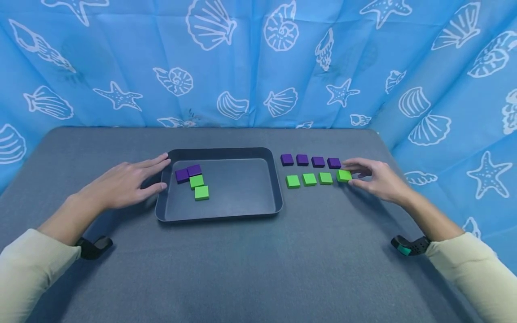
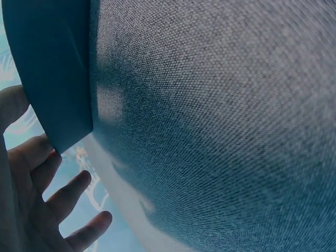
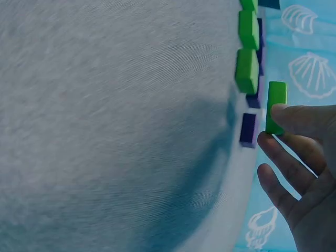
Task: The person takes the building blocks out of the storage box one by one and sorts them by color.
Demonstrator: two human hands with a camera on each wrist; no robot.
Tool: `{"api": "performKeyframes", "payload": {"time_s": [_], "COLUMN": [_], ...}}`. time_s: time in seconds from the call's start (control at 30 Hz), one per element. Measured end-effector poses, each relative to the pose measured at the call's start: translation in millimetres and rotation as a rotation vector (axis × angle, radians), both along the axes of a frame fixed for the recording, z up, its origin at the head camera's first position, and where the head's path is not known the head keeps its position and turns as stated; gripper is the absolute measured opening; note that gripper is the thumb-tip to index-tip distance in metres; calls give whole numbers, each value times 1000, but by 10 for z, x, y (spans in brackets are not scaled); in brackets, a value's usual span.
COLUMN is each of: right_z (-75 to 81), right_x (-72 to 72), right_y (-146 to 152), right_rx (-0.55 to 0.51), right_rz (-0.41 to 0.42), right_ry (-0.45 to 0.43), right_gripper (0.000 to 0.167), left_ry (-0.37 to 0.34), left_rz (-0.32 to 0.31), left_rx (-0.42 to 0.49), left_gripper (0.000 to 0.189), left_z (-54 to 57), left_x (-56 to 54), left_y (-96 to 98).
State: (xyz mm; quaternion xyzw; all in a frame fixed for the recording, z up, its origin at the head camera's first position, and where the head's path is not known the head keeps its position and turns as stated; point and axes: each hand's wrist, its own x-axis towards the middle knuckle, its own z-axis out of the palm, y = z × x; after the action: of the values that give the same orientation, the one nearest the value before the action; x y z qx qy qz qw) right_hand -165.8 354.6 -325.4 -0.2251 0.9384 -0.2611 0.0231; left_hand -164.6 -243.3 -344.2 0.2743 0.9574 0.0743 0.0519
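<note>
My right hand [image 1: 377,178] pinches a green block [image 1: 343,176] between thumb and fingers. In the right wrist view this green block [image 3: 276,105] is held off the table. It hovers at the right end of a row of three other green blocks [image 1: 309,179]; a row of several purple blocks [image 1: 317,162] lies behind. With fingers stretched out, my left hand [image 1: 123,185] touches the left rim of a dark shallow tray [image 1: 238,188]. Inside the tray, toward its left, lie two purple blocks [image 1: 182,175] and two green blocks [image 1: 201,193], touching or nearly touching.
A grey cloth covers the table [image 1: 258,269]. Along its back and right side hangs a blue curtain [image 1: 250,63] with white shell and starfish prints. Each wrist carries a dark strap with a camera mount.
</note>
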Motion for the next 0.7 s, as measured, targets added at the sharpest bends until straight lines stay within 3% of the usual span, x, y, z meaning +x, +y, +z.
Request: {"api": "performKeyframes", "payload": {"time_s": [0.47, 0.7], "right_z": [-179, -209], "right_x": [-36, -38], "right_y": [46, 49], "right_rx": [11, 1], "right_rz": [-36, -35], "right_ry": [-76, -55], "right_gripper": [52, 51], "left_ry": [-3, -11], "left_rz": [-3, -7], "left_rx": [2, -11], "left_gripper": [70, 71], "left_z": [-6, 5], "left_x": [-5, -3], "left_y": [-4, -6]}}
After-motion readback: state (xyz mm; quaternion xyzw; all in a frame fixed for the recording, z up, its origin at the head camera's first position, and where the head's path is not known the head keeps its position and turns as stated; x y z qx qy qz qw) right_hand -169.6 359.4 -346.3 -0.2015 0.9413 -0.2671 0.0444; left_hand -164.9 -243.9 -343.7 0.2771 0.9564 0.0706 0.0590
